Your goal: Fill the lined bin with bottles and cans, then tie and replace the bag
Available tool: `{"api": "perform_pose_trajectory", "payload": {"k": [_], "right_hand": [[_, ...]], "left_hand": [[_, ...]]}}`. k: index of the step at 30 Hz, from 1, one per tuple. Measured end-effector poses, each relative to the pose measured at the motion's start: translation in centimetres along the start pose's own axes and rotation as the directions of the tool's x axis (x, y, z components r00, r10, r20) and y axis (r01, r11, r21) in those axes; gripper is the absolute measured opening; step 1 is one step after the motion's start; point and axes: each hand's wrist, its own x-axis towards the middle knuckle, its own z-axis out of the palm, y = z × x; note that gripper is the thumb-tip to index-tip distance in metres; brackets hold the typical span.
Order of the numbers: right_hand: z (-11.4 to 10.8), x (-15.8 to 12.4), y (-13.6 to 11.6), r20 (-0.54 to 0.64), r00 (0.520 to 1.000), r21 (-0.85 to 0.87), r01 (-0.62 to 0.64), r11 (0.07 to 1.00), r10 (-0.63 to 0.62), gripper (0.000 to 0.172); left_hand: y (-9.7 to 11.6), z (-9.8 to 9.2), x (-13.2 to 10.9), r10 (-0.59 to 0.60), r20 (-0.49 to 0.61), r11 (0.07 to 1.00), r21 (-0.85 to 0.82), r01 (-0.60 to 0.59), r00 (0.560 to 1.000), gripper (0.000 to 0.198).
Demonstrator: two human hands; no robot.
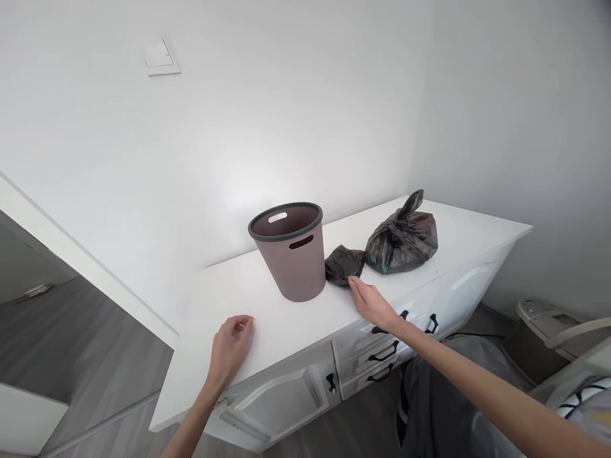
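A mauve bin with a dark rim and cut-out handles stands upright on the white cabinet top, and the part of its inside that shows holds nothing. Against its right side lies a crumpled black bag. My right hand pinches the near edge of that bag between thumb and fingers. My left hand rests over the front left of the cabinet top, its fingers curled and thumb against fingertips; whether anything small is between them is hidden.
A knotted, filled black bag sits right of the crumpled one. The white cabinet has dark handles along its front. A beige appliance stands at the lower right. Walls rise behind and to the right.
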Motion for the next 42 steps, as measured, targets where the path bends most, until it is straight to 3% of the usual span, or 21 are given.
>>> {"api": "perform_pose_trajectory", "payload": {"k": [5,8,10,12,13,15,17,21,25,28,32,34,36,39,42], "right_hand": [[-3.3,-4.0,-3.2,-0.058,0.998,0.188,0.015,0.982,-0.004,0.039],[-5.7,-5.2,-6.1,-0.051,0.999,0.347,0.033,0.937,-0.016,0.043],[-7.0,-5.5,-7.9,-0.039,0.999,0.444,0.013,0.896,0.005,0.045],[-8.1,-5.8,-9.4,-0.047,0.997,0.53,-0.023,0.848,0.056,0.046],[-8.5,-5.8,-10.0,-0.056,0.995,0.573,-0.038,0.819,0.085,0.047],[-9.1,-6.0,-11.0,-0.059,0.988,0.654,-0.067,0.753,0.14,0.046],[-9.5,-6.0,-11.7,-0.05,0.98,0.714,-0.098,0.693,0.19,0.045],[-9.9,-6.1,-11.9,-0.034,0.961,0.792,-0.141,0.595,0.274,0.059],[-9.0,-6.0,-11.6,0.128,0.967,0.768,-0.237,0.595,0.22,0.075],[-7.7,-5.7,-12.1,0.229,0.964,0.746,-0.263,0.612,0.135,0.066],[-6.3,-5.3,-13.2,0.228,0.971,0.742,-0.219,0.633,0.069,0.046],[-5.8,-5.1,-13.5,0.204,0.976,0.747,-0.205,0.632,0.076,0.045],[-5.3,-4.8,-13.5,0.194,0.977,0.769,-0.21,0.604,0.094,0.047],[-4.3,-4.4,-13.2,0.215,0.97,0.798,-0.242,0.553,0.114,0.05],[-3.1,-4.2,-12.9,0.232,0.965,0.799,-0.262,0.541,0.125,0.05]], "left_hand": [[3.8,0.8,-2.0,0.24,-0.009,0.968,-0.081,-0.239,0.971,0.038],[7.4,1.9,-3.7,0.383,0.048,0.908,-0.202,-0.367,0.922,0.039],[9.6,2.6,-4.6,0.488,0.099,0.836,-0.339,-0.432,0.867,0.056],[11.4,3.0,-5.2,0.563,0.172,0.776,-0.449,-0.444,0.809,0.069],[12.1,3.1,-5.4,0.568,0.219,0.773,-0.472,-0.423,0.793,0.066],[13.1,3.3,-5.7,0.51,0.3,0.817,-0.461,-0.345,0.806,0.045],[13.6,3.2,-5.8,0.443,0.299,0.845,-0.455,-0.282,0.846,0.034],[13.2,2.5,-5.6,0.408,0.117,0.831,-0.458,-0.315,0.905,0.03],[11.7,1.3,-5.5,0.358,-0.02,0.853,-0.4,-0.336,0.933,0.036],[9.7,0.7,-5.4,0.305,0.0,0.828,-0.494,-0.266,0.952,0.041],[6.4,-0.1,-4.8,0.164,0.103,0.793,-0.605,-0.069,0.981,0.051],[5.0,-0.9,-4.1,0.044,0.082,0.781,-0.624,0.017,0.996,0.05],[3.9,-1.8,-3.4,-0.133,-0.012,0.719,-0.689,0.088,0.991,0.041],[3.5,-2.9,-3.0,-0.333,-0.094,0.62,-0.772,0.142,0.938,0.027],[4.4,-3.3,-3.9,-0.291,0.016,0.689,-0.691,0.22,0.957,0.042]]}}
